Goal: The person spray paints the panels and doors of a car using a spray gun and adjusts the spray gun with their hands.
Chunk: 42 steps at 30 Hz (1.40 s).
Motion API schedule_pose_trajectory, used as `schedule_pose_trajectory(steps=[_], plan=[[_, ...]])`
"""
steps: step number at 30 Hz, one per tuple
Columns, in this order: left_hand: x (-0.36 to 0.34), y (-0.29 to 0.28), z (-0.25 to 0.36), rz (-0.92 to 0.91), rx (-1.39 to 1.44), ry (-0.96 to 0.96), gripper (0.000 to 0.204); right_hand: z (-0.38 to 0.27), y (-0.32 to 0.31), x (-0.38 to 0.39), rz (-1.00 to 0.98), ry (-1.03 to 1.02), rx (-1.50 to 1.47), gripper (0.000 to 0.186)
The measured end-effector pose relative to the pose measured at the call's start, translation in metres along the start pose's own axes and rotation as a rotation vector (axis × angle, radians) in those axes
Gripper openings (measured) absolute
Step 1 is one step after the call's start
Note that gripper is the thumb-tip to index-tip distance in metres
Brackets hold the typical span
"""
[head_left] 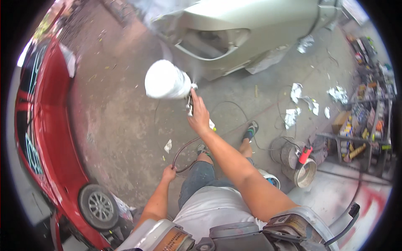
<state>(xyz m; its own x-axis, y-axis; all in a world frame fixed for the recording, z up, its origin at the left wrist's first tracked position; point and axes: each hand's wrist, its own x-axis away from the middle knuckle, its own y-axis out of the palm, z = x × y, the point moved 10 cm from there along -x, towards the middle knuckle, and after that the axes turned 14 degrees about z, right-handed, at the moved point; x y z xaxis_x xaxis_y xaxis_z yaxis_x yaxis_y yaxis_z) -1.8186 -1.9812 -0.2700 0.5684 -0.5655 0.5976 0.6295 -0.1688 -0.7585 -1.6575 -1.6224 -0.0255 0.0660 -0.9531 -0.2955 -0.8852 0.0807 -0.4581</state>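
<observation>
My right hand point(199, 113) is wrapped round the handle of a spray gun point(190, 100), held out ahead of me. A white paint cup point(165, 79) sits on the gun, tilted to the left. Faint mist shows at the nozzle, which faces a pale gold-green car body point(268, 29) with an open lamp recess. Low at my left side, my left hand point(169, 172) is closed round a brown air hose point(180, 151). The hose curves up from there toward the right.
A red car point(54, 113) stands along the left, with a wheel point(99, 207) near me. Crumpled foil point(290, 118) lies on the concrete floor. At the right are buckets point(305, 172), a red-and-black power tool point(305, 154) and a shelf of supplies point(364, 144). A thin cable point(261, 148) trails near my feet.
</observation>
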Motion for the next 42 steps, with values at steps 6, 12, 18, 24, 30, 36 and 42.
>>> schedule_pose_trajectory(steps=[6,12,18,24,30,36,42], plan=[[-0.032,0.005,0.107,0.012,-0.124,0.197,0.028,0.084,-0.171,-0.035,0.25,-0.016,-0.114,0.057],[-0.032,0.026,0.252,-0.009,-0.262,0.4,0.027,0.198,-0.315,-0.154,0.207,0.405,-0.642,0.042],[0.008,0.053,0.45,0.033,-0.104,0.468,0.029,0.296,-0.466,-0.328,0.359,0.366,-0.654,0.016],[0.034,0.072,0.615,0.063,0.061,0.473,0.029,0.395,-0.58,-0.452,0.524,0.362,-0.559,0.036],[0.013,0.077,0.609,0.121,0.016,0.336,0.026,0.425,-0.59,-0.435,0.627,0.4,-0.574,0.032],[0.002,0.054,0.474,0.133,-0.247,0.196,0.026,0.364,-0.507,-0.304,0.198,0.524,-0.603,0.018],[0.0,0.076,0.361,0.09,-0.487,0.155,0.031,0.263,-0.377,-0.162,-0.213,0.133,-0.409,0.044]])
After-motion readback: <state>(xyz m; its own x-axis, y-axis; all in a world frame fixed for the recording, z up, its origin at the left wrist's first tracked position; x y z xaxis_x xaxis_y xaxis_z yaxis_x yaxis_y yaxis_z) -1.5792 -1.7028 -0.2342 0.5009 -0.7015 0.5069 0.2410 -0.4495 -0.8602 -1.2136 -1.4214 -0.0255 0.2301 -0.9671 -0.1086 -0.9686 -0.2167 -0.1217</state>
